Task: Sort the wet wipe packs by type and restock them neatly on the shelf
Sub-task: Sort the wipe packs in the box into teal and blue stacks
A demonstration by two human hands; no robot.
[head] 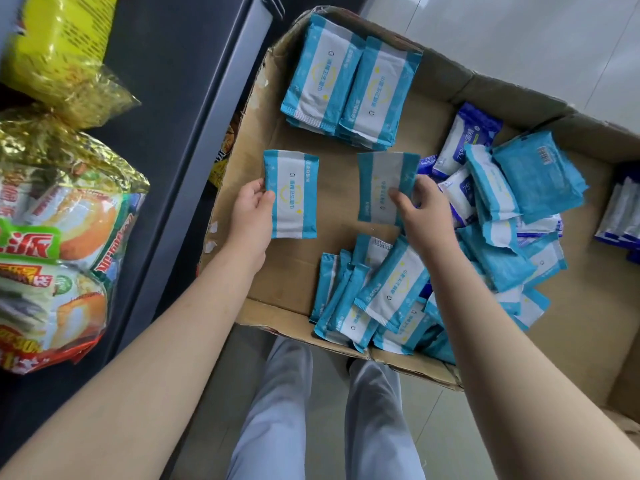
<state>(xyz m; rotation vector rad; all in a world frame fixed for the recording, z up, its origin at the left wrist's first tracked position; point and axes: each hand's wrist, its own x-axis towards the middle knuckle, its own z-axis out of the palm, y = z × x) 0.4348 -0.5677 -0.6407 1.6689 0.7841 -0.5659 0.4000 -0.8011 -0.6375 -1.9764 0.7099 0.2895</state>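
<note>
I look down into a cardboard box of wet wipe packs. My left hand grips one teal-and-white wipe pack by its left edge, above the box floor. My right hand pinches a second teal-and-white pack at its right side. Two neat stacks of teal packs lean at the box's far end. A loose heap of teal packs lies near the front edge. To the right, dark-blue-and-white packs are mixed with teal ones.
A dark shelf edge runs along the box's left side. Yellow and gold snack bags sit on the shelf at left. More dark-blue packs stand in a right-hand compartment. My grey trouser legs and tiled floor show below.
</note>
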